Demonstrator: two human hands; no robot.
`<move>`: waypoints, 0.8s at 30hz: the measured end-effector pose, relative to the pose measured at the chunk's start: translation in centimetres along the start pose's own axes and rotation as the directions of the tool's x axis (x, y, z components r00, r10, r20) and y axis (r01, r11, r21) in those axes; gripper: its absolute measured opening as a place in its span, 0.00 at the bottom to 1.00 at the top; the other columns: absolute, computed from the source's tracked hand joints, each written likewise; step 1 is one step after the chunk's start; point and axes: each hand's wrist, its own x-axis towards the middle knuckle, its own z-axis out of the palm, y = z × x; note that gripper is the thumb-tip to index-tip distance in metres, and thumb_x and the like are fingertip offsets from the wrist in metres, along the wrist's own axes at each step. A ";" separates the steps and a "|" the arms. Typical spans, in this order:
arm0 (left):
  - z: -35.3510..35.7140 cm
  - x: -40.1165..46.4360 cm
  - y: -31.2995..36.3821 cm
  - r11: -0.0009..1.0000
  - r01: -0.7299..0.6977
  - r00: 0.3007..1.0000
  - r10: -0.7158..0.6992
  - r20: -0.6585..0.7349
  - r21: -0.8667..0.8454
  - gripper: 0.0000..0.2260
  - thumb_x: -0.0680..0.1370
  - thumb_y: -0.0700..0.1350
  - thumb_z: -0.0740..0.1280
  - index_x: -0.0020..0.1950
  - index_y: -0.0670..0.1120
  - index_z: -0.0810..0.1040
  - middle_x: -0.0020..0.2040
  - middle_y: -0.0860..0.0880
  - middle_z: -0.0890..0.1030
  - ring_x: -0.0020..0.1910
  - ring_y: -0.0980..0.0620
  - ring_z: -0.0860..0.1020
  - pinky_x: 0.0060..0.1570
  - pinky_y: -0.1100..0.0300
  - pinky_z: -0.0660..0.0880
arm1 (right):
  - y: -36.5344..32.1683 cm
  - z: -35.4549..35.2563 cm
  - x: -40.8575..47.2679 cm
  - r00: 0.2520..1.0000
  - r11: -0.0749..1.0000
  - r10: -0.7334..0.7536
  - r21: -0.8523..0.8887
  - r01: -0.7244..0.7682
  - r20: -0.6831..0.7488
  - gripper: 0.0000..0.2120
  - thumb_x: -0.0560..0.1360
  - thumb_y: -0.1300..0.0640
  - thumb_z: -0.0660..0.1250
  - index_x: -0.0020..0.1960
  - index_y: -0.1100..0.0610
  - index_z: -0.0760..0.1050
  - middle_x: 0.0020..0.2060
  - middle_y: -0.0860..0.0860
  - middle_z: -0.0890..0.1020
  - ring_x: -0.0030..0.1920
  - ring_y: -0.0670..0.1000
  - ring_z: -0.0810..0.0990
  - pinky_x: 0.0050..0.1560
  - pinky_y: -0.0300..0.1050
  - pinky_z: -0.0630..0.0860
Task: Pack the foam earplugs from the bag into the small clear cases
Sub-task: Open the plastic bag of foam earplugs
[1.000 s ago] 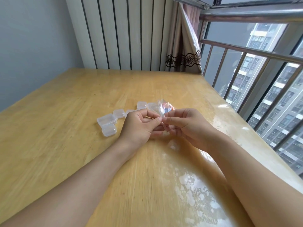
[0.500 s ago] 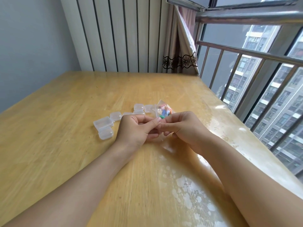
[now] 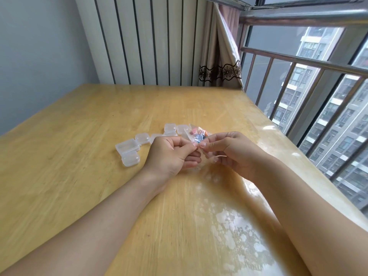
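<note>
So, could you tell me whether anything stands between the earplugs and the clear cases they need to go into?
Yes: the earplugs are inside the small clear bag, which both hands, left and right, pinch at its edge. I cannot tell if it is open. The clear cases on the table all look closed.

No readable text, labels, brands or numbers showing anywhere: clear bag [image 3: 196, 134] and small clear cases [image 3: 127, 146] beside it bearing no legible print.

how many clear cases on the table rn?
6 small clear plastic cases visible: large one far left, one in front of it, one at, one partly behind the left hand, and two at the back. The hands may hide more.
</note>
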 end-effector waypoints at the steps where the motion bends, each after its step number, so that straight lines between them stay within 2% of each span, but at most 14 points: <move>1: 0.0 0.0 0.0 1.000 -0.012 1.000 0.012 -0.003 0.019 0.08 0.78 0.38 0.71 0.46 0.33 0.83 0.36 0.41 0.85 0.34 0.50 0.86 0.35 0.63 0.82 | 0.0 0.0 -0.1 1.000 1.000 -0.007 -0.028 0.007 -0.026 0.03 0.71 0.64 0.75 0.43 0.61 0.82 0.32 0.55 0.77 0.32 0.49 0.72 0.35 0.39 0.68; 5: 0.0 0.0 -0.2 0.992 -0.067 0.998 0.068 -0.012 0.108 0.06 0.77 0.36 0.71 0.42 0.34 0.83 0.36 0.39 0.85 0.33 0.49 0.85 0.34 0.62 0.82 | 0.0 0.2 -0.2 0.990 0.979 -0.106 -0.185 0.088 -0.091 0.04 0.74 0.63 0.74 0.41 0.61 0.81 0.33 0.56 0.77 0.34 0.50 0.72 0.34 0.39 0.69; 9: -0.2 0.2 -0.4 0.975 -0.106 0.993 0.113 -0.029 0.195 0.07 0.77 0.36 0.70 0.40 0.38 0.82 0.35 0.39 0.85 0.33 0.47 0.85 0.37 0.57 0.83 | -0.8 -0.7 -0.3 0.934 0.910 -0.291 -0.362 0.203 -0.208 0.07 0.77 0.60 0.72 0.41 0.61 0.80 0.34 0.55 0.81 0.36 0.51 0.78 0.35 0.43 0.77; 12: 0.1 0.2 -0.5 0.971 -0.091 0.994 0.102 -0.041 0.220 0.08 0.77 0.36 0.68 0.38 0.41 0.81 0.36 0.40 0.85 0.35 0.44 0.86 0.37 0.55 0.84 | -0.8 -0.7 -0.3 0.826 0.735 -0.516 -0.611 0.292 -0.226 0.05 0.78 0.59 0.71 0.43 0.58 0.79 0.36 0.50 0.83 0.35 0.49 0.81 0.35 0.43 0.78; 15: 0.3 0.0 -0.4 0.980 -0.061 0.996 0.073 -0.055 0.190 0.07 0.76 0.38 0.70 0.38 0.39 0.80 0.36 0.39 0.85 0.34 0.43 0.85 0.36 0.54 0.83 | -0.2 0.9 -0.6 0.759 0.539 -0.647 -0.747 0.388 -0.073 0.05 0.78 0.59 0.70 0.44 0.56 0.77 0.38 0.46 0.81 0.38 0.48 0.81 0.36 0.39 0.75; 17: 0.4 0.0 -0.1 0.987 -0.031 0.996 0.043 -0.079 0.155 0.10 0.76 0.42 0.71 0.41 0.35 0.80 0.36 0.38 0.85 0.34 0.42 0.85 0.37 0.52 0.83 | 0.3 1.8 -0.9 0.716 0.390 -0.696 -0.812 0.434 0.049 0.03 0.78 0.61 0.69 0.45 0.56 0.77 0.39 0.48 0.81 0.40 0.51 0.80 0.40 0.45 0.77; 19: 0.3 0.0 0.1 0.991 0.009 0.994 0.006 -0.113 0.132 0.12 0.76 0.43 0.71 0.42 0.33 0.80 0.36 0.38 0.85 0.33 0.44 0.84 0.36 0.53 0.82 | 0.6 2.5 -1.1 0.684 0.337 -0.724 -0.819 0.465 0.090 0.03 0.78 0.62 0.68 0.46 0.57 0.76 0.39 0.49 0.81 0.40 0.53 0.80 0.41 0.51 0.78; 21: 0.2 0.0 0.3 0.991 0.036 0.990 -0.017 -0.143 0.131 0.10 0.76 0.42 0.69 0.40 0.35 0.79 0.36 0.37 0.85 0.31 0.45 0.84 0.35 0.55 0.82 | 0.6 2.8 -1.2 0.640 0.280 -0.761 -0.835 0.473 0.108 0.03 0.78 0.62 0.67 0.45 0.59 0.75 0.37 0.51 0.80 0.37 0.55 0.78 0.39 0.54 0.78; 24: 0.1 0.0 0.5 0.976 0.059 0.985 -0.024 -0.169 0.209 0.11 0.76 0.42 0.67 0.36 0.37 0.78 0.36 0.37 0.85 0.29 0.47 0.82 0.33 0.57 0.81 | 0.1 2.6 -1.6 0.508 0.156 -0.855 -0.882 0.446 0.105 0.04 0.79 0.63 0.66 0.45 0.61 0.74 0.36 0.52 0.79 0.32 0.57 0.75 0.33 0.54 0.76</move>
